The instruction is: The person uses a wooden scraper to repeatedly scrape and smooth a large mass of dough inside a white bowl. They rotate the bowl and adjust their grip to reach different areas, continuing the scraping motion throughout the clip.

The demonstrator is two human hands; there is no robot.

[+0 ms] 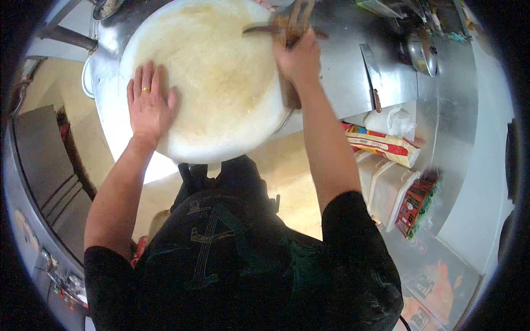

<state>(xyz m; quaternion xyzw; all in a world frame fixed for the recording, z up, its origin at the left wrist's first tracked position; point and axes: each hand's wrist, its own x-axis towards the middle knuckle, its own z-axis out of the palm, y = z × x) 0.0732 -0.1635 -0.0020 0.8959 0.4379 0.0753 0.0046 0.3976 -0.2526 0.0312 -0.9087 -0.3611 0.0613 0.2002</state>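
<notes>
A large, thick round chopping board [211, 87], pale with yellow-brown stains, lies before me. My left hand [150, 101] rests flat on its left part, fingers slightly spread, with a gold-coloured ring on one finger. At the board's upper right edge my right hand [300, 58] is closed on a brown wooden object [287, 25]; motion blur hides its exact kind. A dark curved piece [261, 29] juts from it over the board. Below that hand, a brown wooden block [291, 94] stands against the board's right side, partly hidden by my forearm.
A knife with a wooden handle [377, 100] lies on the steel worktop [343, 70] at right. Beyond it is a metal bowl [422, 53]. Under the worktop are a printed bag [385, 145], plastic bins [381, 186] and a red basket [415, 202] with greens.
</notes>
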